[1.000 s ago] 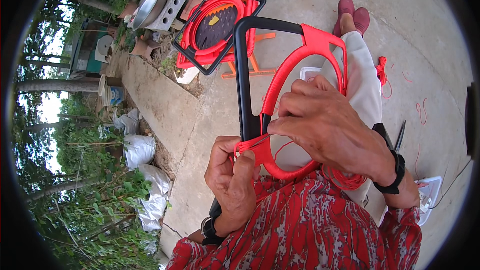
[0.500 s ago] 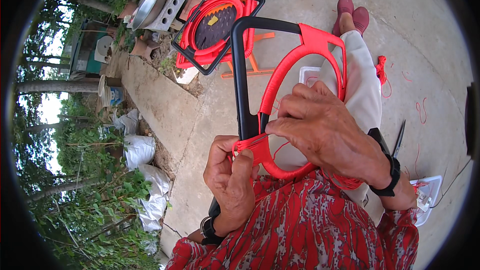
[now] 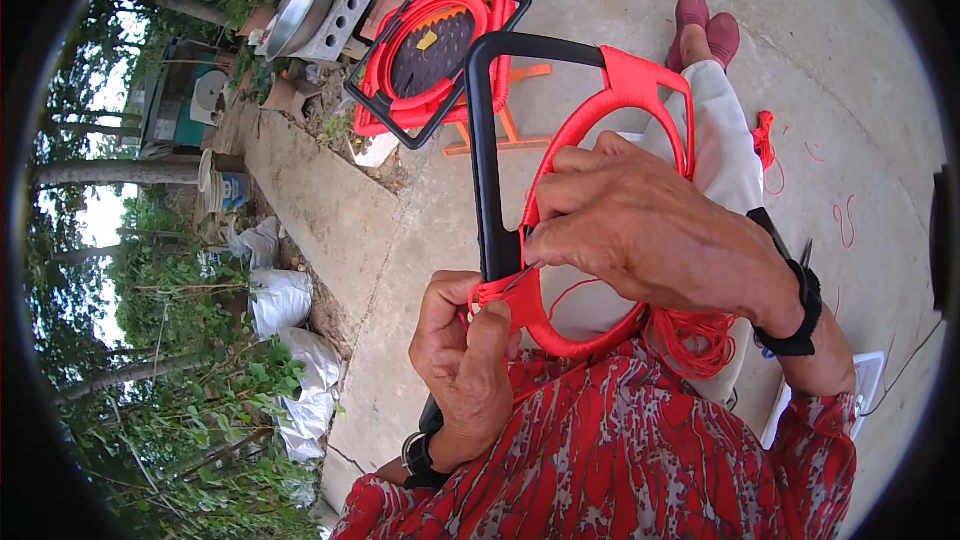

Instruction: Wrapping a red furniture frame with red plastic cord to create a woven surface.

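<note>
A black rectangular frame point(image 3: 484, 150) with a ring wrapped in red cord point(image 3: 560, 145) inside it rests against my lap. My left hand point(image 3: 460, 355) is closed round the near left part of the frame, thumb and fingers pinching the red cord wrapping point(image 3: 507, 296) there. My right hand point(image 3: 640, 220) reaches across the ring with its fingertips pinched beside the black bar. From them a thin, dark, needle-like tool point(image 3: 518, 278) slants down to the wrapping; its other end is hidden. A loose red strand point(image 3: 574, 288) crosses inside the ring.
A bundle of red cord point(image 3: 695, 342) lies by my right forearm. Ahead, similar red and black frames point(image 3: 430, 50) lean on an orange stand point(image 3: 510, 135). Scissors point(image 3: 807, 252), a white tray point(image 3: 868, 380) and cord scraps lie on the concrete at right. White sacks point(image 3: 280, 300) line the left.
My right hand has shifted slightly left and its forearm right and down, baring more of the cord bundle. The thin tool now slants more steeply. My left hand has hardly moved.
</note>
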Demonstrator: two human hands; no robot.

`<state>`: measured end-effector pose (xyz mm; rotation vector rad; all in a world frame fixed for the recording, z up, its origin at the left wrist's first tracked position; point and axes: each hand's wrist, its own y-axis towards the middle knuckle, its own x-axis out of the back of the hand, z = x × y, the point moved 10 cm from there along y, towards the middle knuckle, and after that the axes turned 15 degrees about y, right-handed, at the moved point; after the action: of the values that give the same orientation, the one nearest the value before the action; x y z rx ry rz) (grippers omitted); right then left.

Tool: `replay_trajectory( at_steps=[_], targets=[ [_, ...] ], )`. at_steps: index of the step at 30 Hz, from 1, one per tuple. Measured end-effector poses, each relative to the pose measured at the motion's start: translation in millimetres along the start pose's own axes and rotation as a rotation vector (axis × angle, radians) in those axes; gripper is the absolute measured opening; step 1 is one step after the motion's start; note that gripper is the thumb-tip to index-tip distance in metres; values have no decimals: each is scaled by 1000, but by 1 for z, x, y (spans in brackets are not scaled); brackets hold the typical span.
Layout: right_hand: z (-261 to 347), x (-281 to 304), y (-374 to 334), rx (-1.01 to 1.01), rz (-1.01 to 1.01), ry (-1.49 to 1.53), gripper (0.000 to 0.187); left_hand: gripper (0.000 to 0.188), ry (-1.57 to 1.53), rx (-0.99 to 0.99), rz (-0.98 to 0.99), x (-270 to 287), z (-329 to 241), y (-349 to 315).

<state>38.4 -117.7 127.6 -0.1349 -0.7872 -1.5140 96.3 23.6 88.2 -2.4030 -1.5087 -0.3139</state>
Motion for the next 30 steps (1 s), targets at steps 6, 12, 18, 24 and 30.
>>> replay_trajectory(
  at_steps=[6,12,18,24,30],
  targets=[
    [-1,0,0,13,-16,12,22,10,-1,6,9,-1,-2,-1],
    [4,0,-2,-38,-44,-22,17,11,0,17,16,-1,-1,1],
    [8,-3,-10,-14,-120,-33,9,12,-6,29,14,1,3,1],
    [5,-8,-21,-88,-198,84,10,16,-42,2,75,0,0,0],
    [1,-18,-37,-201,-360,232,12,19,-48,9,94,-1,3,0]
  ],
)
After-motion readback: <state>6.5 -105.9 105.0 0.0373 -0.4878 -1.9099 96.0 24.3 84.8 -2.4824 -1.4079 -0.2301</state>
